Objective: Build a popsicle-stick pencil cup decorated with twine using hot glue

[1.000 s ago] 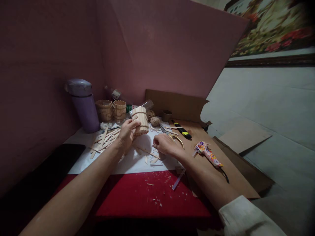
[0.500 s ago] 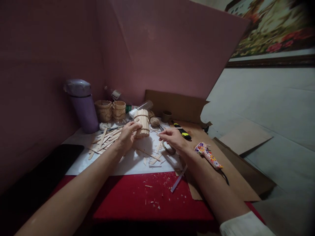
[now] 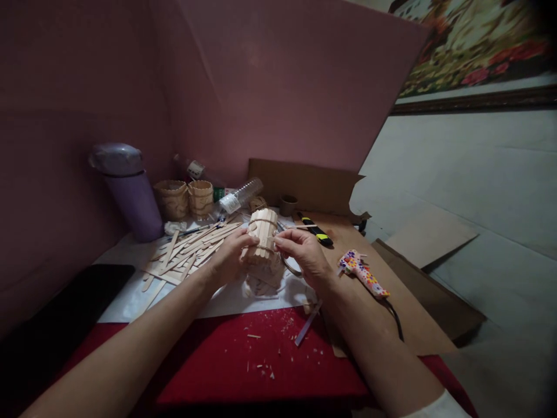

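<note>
My left hand (image 3: 232, 255) is closed around a small cup made of upright wooden craft sticks (image 3: 262, 229), with twine bands around it. The cup is held tilted above the white paper. At the cup's right side, my right hand (image 3: 302, 251) has thumb and forefinger pinched together, its fingertips against or very near the sticks. Whatever sits in that pinch is too small to make out. Loose craft sticks (image 3: 187, 255) lie in a heap left of the cup. Beyond my right hand lies a black and yellow utility knife (image 3: 316, 230).
A floral-patterned glue gun (image 3: 363, 273) rests on cardboard (image 3: 404, 319) at the right. Behind stand two decorated cups (image 3: 172, 199), a purple tumbler (image 3: 133, 197) and a plastic bottle (image 3: 241, 194). Wood scraps litter the red cloth (image 3: 217, 360). A dark flat object (image 3: 96, 290) lies left.
My right hand has come in to the cup's side from a short distance away. The cup has moved slightly nearer and lower, still in my left hand. The view has shifted a little.
</note>
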`<state>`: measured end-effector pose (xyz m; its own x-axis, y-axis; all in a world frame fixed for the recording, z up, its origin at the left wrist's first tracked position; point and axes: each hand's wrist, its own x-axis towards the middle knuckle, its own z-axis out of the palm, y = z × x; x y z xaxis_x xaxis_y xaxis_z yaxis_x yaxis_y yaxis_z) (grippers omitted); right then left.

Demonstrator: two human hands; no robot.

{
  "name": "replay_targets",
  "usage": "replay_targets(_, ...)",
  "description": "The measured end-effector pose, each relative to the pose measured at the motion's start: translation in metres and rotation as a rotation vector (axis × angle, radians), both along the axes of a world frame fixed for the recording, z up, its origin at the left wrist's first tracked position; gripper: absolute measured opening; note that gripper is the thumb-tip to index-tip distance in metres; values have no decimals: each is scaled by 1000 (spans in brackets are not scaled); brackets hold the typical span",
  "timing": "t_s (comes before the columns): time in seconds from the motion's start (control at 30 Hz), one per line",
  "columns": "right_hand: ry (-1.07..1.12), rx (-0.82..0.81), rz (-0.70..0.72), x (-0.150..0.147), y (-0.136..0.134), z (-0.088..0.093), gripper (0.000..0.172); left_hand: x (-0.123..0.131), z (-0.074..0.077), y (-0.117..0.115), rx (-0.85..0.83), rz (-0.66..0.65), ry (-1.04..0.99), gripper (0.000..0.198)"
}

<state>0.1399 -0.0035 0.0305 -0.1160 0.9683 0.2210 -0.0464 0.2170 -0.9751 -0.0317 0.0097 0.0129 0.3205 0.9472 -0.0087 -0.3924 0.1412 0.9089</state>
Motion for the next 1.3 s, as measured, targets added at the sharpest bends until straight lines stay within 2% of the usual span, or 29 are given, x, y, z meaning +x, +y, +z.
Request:
replay_targets(0.17, -3, 57, -40, 2, 1, -2, 20, 1, 2, -2, 10, 0, 31, 36)
replay_targets(0.37, 33, 33, -34, 3, 0, -5, 21, 2, 3, -3, -34, 35, 25, 39)
replay_targets(0.6, -51, 121, -68, 2, 1, -9, 10, 2, 4, -4, -22, 44, 13, 39)
replay_targets(0.97, 33, 111, -117, 9, 9, -10, 16, 0, 6, -4, -39, 32, 8, 36)
replay_targets(1.3, -13, 36, -57, 6, 6, -7, 25, 3, 6, -4, -49, 58, 39, 39)
